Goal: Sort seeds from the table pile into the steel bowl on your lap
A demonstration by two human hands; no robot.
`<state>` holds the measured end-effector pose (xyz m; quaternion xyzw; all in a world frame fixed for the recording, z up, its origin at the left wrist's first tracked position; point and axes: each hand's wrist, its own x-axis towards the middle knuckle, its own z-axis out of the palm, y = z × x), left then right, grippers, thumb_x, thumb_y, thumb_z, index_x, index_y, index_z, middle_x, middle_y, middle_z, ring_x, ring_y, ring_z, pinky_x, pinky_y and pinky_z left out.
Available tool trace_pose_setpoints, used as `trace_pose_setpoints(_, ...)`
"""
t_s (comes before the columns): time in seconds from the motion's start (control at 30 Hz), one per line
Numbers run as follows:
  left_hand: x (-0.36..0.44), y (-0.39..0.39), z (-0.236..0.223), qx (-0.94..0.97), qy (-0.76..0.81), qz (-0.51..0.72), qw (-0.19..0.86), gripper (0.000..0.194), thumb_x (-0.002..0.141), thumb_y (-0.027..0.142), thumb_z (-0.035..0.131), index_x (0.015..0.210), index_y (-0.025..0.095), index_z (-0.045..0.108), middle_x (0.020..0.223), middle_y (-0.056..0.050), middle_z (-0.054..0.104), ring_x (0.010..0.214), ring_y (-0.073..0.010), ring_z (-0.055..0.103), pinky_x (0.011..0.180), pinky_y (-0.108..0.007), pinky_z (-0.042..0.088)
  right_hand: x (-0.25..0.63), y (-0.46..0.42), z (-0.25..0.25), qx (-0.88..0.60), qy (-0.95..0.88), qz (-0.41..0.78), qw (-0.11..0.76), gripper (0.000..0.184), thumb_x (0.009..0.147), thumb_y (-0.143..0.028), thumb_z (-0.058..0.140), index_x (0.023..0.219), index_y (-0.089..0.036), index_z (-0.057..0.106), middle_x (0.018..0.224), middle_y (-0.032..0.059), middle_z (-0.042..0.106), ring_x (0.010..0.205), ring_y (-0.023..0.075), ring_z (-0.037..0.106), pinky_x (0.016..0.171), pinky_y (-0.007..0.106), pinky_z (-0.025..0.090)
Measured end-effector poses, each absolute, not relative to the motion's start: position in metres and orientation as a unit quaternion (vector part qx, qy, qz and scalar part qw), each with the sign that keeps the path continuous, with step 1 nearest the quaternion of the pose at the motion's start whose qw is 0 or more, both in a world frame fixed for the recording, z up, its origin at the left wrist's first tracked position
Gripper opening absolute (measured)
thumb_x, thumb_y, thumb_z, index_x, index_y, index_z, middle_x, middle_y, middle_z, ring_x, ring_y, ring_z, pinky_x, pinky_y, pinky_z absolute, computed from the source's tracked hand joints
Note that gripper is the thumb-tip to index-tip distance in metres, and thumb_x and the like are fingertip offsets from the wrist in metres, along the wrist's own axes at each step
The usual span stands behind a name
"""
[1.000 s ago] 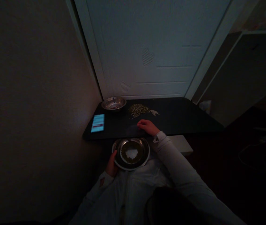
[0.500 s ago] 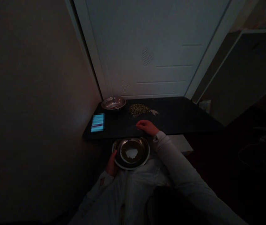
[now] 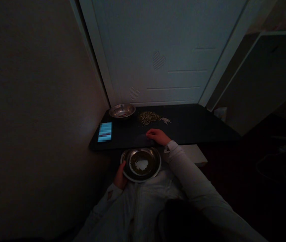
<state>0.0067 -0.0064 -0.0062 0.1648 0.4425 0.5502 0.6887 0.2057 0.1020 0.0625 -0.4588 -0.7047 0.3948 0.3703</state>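
Note:
My left hand (image 3: 120,177) grips the left side of a round steel bowl (image 3: 156,169) in front of my body, thumb over its rim. Small greenish-brown grains (image 3: 136,170) form a ring inside it around a pale patch. My right hand (image 3: 158,137) is over the near part of the dark table, fingers curled and tips pinched together. Whether anything is between those fingertips I cannot make out. Just beyond it lies a heap of greenish-yellow grains or seeds (image 3: 149,118), with a small scatter of whitish pieces (image 3: 166,120) at its right.
A second steel bowl (image 3: 122,111) stands at the back left of the dark table (image 3: 195,124). Nearer the left edge is a bright blue, pixelated phone-like rectangle (image 3: 105,131). A white door (image 3: 138,60) rises behind. A white box-like object (image 3: 193,154) sits below the table's front edge.

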Motion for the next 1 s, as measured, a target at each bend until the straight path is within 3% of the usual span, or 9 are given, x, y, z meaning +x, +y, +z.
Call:
trace_pose_setpoints(0.33,0.009,-0.007,-0.001,0.164,0.427,0.549,0.699,0.024,0.069,0.033,0.048,0.084,0.018,0.06,0.088,-0.005,0.065,0.104,-0.0206,0.047,0.093,-0.034,0.03,0.206,0.102,0.062,-0.453,-0.709,0.402,0.361,0.023,0.066,-0.036,0.05,0.072,-0.014,0.056,0.062,-0.0013,0.057,0.061,0.009,0.05,0.062,0.022,0.036)
trace_pose_setpoints(0.43,0.006,-0.006,-0.008,0.183,0.429,0.554,0.689,0.026,0.067,0.034,0.051,0.088,0.021,0.059,0.088,-0.004,0.065,0.105,-0.022,0.046,0.093,-0.036,0.03,0.208,0.103,0.062,-0.457,-0.679,0.396,0.416,0.024,0.066,-0.037,0.049,0.073,-0.015,0.054,0.063,-0.0013,0.056,0.061,0.0085,0.049,0.062,0.022,0.037)
trace_pose_setpoints(0.6,-0.001,-0.005,-0.019,0.181,0.445,0.562,0.674,0.029,0.065,0.033,0.053,0.092,0.023,0.057,0.088,-0.004,0.065,0.107,-0.0229,0.044,0.093,-0.037,0.03,0.218,0.109,0.065,-0.514,-0.54,0.383,0.545,0.03,0.066,-0.042,0.045,0.078,-0.015,0.05,0.065,0.0006,0.054,0.048,0.0059,0.039,0.045,0.019,0.032)
trace_pose_setpoints(0.73,-0.005,-0.007,-0.019,0.193,0.442,0.575,0.66,0.031,0.065,0.029,0.054,0.095,0.025,0.056,0.094,-0.004,0.063,0.109,-0.0217,0.043,0.093,-0.035,0.03,0.23,0.123,0.066,-0.55,-0.441,0.36,0.612,0.036,0.067,-0.043,0.04,0.087,-0.015,0.047,0.07,0.0021,0.056,0.044,0.0051,0.037,0.04,0.018,0.03)
trace_pose_setpoints(0.9,-0.003,-0.005,-0.017,0.197,0.44,0.569,0.666,0.033,0.066,0.03,0.054,0.098,0.025,0.055,0.095,-0.003,0.063,0.107,-0.022,0.045,0.091,-0.037,0.032,0.238,0.145,0.066,-0.597,-0.477,0.293,0.574,0.034,0.068,-0.034,0.042,0.096,-0.015,0.045,0.075,0.0027,0.058,0.045,0.0061,0.044,0.047,0.021,0.037)
trace_pose_setpoints(1.0,0.0,-0.003,-0.018,0.197,0.44,0.564,0.671,0.032,0.066,0.033,0.052,0.097,0.024,0.055,0.092,-0.004,0.064,0.104,-0.0227,0.047,0.09,-0.038,0.032,0.237,0.154,0.065,-0.62,-0.549,0.202,0.523,0.028,0.069,-0.028,0.042,0.093,-0.016,0.05,0.084,0.0052,0.059,0.061,0.0106,0.052,0.059,0.025,0.041)
